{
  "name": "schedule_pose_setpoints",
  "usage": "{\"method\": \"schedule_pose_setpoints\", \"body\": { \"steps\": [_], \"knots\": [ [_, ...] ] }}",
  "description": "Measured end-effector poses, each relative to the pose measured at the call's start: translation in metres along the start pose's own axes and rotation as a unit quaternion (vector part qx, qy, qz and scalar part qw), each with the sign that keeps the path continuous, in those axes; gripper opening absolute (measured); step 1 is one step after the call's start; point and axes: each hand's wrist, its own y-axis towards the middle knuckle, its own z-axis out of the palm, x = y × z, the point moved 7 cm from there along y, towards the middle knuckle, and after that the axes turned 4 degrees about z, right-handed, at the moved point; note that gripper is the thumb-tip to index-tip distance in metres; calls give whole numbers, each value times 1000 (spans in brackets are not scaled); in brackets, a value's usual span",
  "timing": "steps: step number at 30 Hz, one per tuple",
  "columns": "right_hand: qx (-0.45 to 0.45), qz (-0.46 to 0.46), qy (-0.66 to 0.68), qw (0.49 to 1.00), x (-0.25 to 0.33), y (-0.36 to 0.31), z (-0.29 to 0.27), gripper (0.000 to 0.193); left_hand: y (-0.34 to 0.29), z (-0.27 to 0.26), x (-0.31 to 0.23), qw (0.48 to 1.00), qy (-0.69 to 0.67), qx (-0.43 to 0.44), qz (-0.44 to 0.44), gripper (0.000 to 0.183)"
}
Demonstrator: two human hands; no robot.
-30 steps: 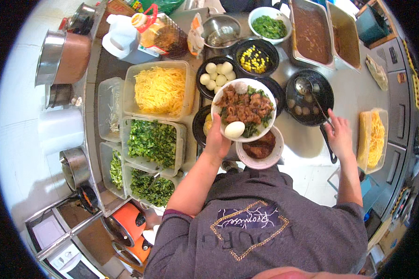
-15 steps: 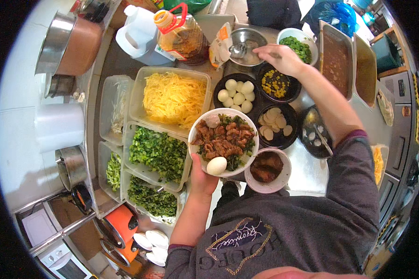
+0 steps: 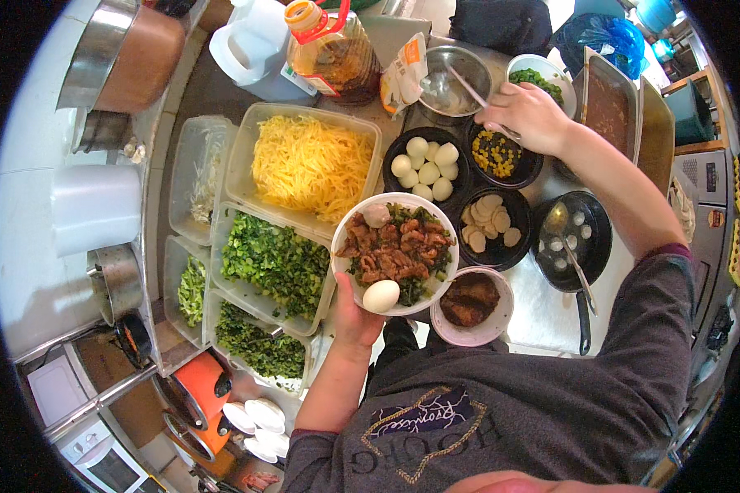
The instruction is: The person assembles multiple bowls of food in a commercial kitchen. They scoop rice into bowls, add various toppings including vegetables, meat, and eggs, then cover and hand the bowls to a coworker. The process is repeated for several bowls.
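My left hand (image 3: 358,316) is closed on the side of a white bowl (image 3: 335,256), thumb at its rim. Chunks of browned meat (image 3: 386,246) cover chopped greens in it, with a whole peeled egg (image 3: 381,296) at the near edge and a pale round ball (image 3: 376,215) at the far edge. My right hand (image 3: 530,119) grips a thin metal spoon (image 3: 467,86) over the rim of a steel bowl (image 3: 489,76); the spoon's far end is hard to make out. Just below that hand is a black bowl of yellow corn kernels (image 3: 495,154).
Peeled eggs (image 3: 427,168) and pale slices (image 3: 489,222) fill black bowls. A tub of brown meat (image 3: 472,300) and a black pan (image 3: 571,238) stand nearby. Shredded yellow food (image 3: 308,168) and chopped greens (image 3: 275,263) are left, bottles (image 3: 333,53) behind.
My right hand has closed round the spoon and moved right, toward the corn bowl, as the view shifted slightly. The left hand still holds the white bowl in place.
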Motion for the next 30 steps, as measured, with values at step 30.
{"method": "schedule_pose_setpoints", "body": {
  "steps": [30],
  "knots": [
    [-194, 441, 672, 562, -63, -26, 68, 29, 38, 35, -24, 998, 44, -14, 52, 63]
  ]
}}
